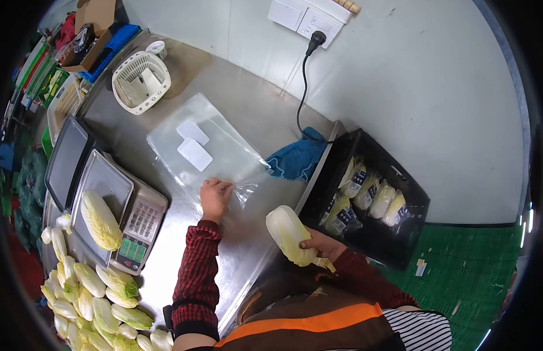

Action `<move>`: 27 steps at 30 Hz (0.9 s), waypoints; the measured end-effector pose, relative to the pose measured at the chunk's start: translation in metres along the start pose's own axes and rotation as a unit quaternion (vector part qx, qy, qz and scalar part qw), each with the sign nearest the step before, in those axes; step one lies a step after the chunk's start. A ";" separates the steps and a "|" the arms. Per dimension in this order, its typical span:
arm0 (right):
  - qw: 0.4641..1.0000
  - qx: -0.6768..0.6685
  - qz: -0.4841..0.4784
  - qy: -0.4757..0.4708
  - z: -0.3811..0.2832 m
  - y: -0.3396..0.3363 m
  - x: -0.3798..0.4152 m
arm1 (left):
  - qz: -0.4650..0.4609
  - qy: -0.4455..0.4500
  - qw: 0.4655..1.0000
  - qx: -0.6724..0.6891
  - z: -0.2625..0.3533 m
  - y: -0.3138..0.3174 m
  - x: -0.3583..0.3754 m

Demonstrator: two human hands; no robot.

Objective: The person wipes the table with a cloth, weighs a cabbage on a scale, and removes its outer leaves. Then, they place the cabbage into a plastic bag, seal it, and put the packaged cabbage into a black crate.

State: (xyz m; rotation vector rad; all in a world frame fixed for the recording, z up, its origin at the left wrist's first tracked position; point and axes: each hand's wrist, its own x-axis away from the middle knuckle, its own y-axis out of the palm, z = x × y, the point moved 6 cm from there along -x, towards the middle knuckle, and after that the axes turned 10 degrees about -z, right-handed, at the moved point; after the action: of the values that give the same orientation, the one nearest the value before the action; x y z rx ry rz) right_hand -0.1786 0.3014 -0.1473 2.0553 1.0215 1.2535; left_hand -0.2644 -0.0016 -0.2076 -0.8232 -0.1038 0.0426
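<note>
My right hand [325, 244] is closed around the leafy end of a napa cabbage [287, 232], held in front of my apron near the table's front edge. My left hand [216, 198] lies at the near edge of a stack of clear plastic bags [210, 126]. Its fingers are pinched on the bag film, which crinkles beside them. Two white labels [195, 154] rest on the bags. Another napa cabbage [101, 220] lies on the tray of a weighing scale [147, 219] to the left.
Several napa cabbages [102, 310] are piled at the lower left. A black crate [394, 245] at the right holds several bagged cabbages [365, 193]. Beside it lies a blue cloth [296, 158]. A white basket [120, 88] stands at the back; a black cord [304, 88] hangs from the wall socket.
</note>
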 end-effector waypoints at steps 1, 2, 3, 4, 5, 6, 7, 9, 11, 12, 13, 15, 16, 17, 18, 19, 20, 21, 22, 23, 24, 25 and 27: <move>1.000 0.012 0.020 -0.005 -0.004 -0.001 -0.001 | 0.028 -0.003 0.999 -0.040 0.003 -0.002 0.000; 1.000 0.010 0.018 -0.006 -0.008 0.000 -0.006 | 0.056 -0.006 0.995 -0.079 0.011 -0.007 0.000; 0.998 0.062 0.031 -0.004 -0.014 0.000 -0.011 | 0.056 -0.005 0.995 -0.081 0.019 -0.008 0.001; 0.992 0.115 0.044 -0.003 -0.019 0.000 -0.016 | 0.063 0.005 0.995 -0.073 0.030 -0.007 0.003; 0.993 0.113 0.044 -0.004 -0.021 0.003 -0.022 | 0.068 0.015 0.995 -0.065 0.037 -0.008 0.007; 0.991 0.125 0.049 -0.001 -0.022 0.006 -0.026 | 0.067 0.015 0.996 -0.065 0.032 -0.003 0.012; 0.988 0.142 0.053 0.001 -0.027 0.008 -0.031 | 0.067 -0.001 0.997 -0.027 0.020 0.003 0.011; 0.983 0.171 0.063 -0.021 -0.034 0.012 -0.038 | 0.064 -0.011 0.998 0.010 0.002 0.004 0.007; 0.977 0.197 0.076 -0.038 -0.038 0.020 -0.041 | 0.060 0.006 0.994 0.090 -0.005 0.003 0.006; 0.976 0.204 0.063 -0.052 -0.046 0.032 -0.044 | 0.062 0.007 0.994 0.090 -0.001 -0.001 0.006; 0.974 0.209 0.049 -0.066 -0.049 0.043 -0.049 | 0.049 0.000 0.987 0.153 -0.001 -0.005 0.009; 0.965 0.237 0.059 -0.093 -0.049 0.043 -0.068 | 0.025 -0.018 0.968 0.250 0.011 -0.021 0.018; 0.956 0.261 0.069 -0.118 -0.051 0.042 -0.076 | 0.026 -0.014 0.969 0.246 0.022 -0.033 0.024; 0.956 0.259 0.067 -0.122 -0.049 0.042 -0.082 | 0.020 -0.027 0.952 0.304 0.030 -0.042 0.032; 0.906 0.382 0.126 -0.133 -0.054 0.040 -0.083 | 0.016 -0.042 0.931 0.362 0.036 -0.048 0.041; 0.836 0.498 0.181 -0.142 -0.057 0.043 -0.084 | 0.040 0.016 0.952 0.304 0.053 -0.061 0.049; 0.837 0.498 0.173 -0.143 -0.050 0.046 -0.089 | 0.004 0.023 0.957 0.290 0.077 -0.066 0.059; 0.802 0.542 0.172 -0.181 -0.044 0.055 -0.089 | -0.031 0.075 0.969 0.232 0.097 -0.059 0.070; 0.762 0.586 0.170 -0.217 -0.038 0.061 -0.088 | -0.042 0.204 0.971 0.117 0.129 -0.062 0.083; 0.660 0.694 0.176 -0.229 -0.010 0.036 -0.099 | -0.064 0.285 0.952 0.092 0.155 -0.061 0.099; 0.657 0.699 0.166 -0.228 -0.008 0.050 -0.097 | -0.086 0.271 0.954 0.097 0.163 -0.057 0.104; 0.694 0.648 0.192 -0.247 -0.012 0.059 -0.092 | -0.036 0.207 0.975 0.079 0.151 -0.060 0.104; 0.723 0.590 0.200 -0.299 -0.013 0.080 -0.082 | -0.015 0.183 0.979 0.083 0.137 -0.053 0.117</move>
State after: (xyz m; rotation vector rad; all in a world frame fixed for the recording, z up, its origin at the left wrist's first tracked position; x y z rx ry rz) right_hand -0.1877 0.1888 -0.1237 3.4188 1.1802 -0.2354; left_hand -0.1629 0.0716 -0.0668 -0.6501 0.2324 -0.1266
